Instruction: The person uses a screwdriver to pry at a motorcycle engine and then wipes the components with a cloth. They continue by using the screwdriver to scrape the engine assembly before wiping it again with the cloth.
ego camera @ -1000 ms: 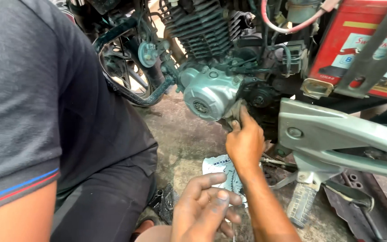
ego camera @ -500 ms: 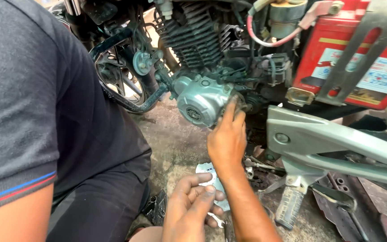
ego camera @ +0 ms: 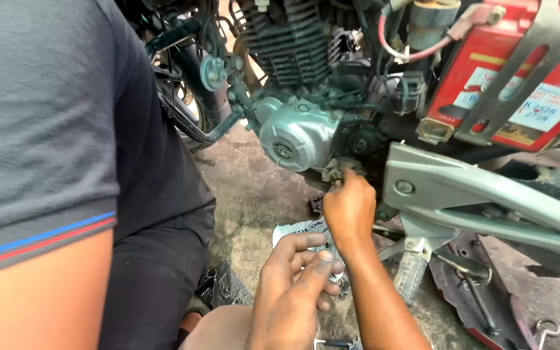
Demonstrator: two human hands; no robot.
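Far left: another person's grey sleeve [ego camera: 40,129] with a red and blue hem stripe, dark trousers below; that person crouches close by.

Centre left: motorcycle engine, its finned cylinder [ego camera: 293,39] above, the round silver crankcase cover [ego camera: 293,133] fitted and bolted in place. Stained concrete floor [ego camera: 247,194] beneath.

Centre low: left hand [ego camera: 293,291] hovers palm-in, fingers loosely curled, thumb [ego camera: 315,266] pressed toward the index finger. Whether it pinches a small part I cannot tell. Behind it a crumpled printed packet [ego camera: 296,230] lies on the floor.

Centre: right hand [ego camera: 350,207] is raised to the small fitting [ego camera: 338,167] under the cover, just left of the sprocket area. Fingers are closed together at the tips, touching or pinching that fitting; the exact grip is hidden by the back of the hand.

Judgement on progress: the cover is on, the work at the fitting is in hand and not finished, and loose tools [ego camera: 474,285] lie out.

Right: silver swingarm bracket [ego camera: 487,194], footpeg [ego camera: 409,275], red battery [ego camera: 513,78] behind a metal strap.
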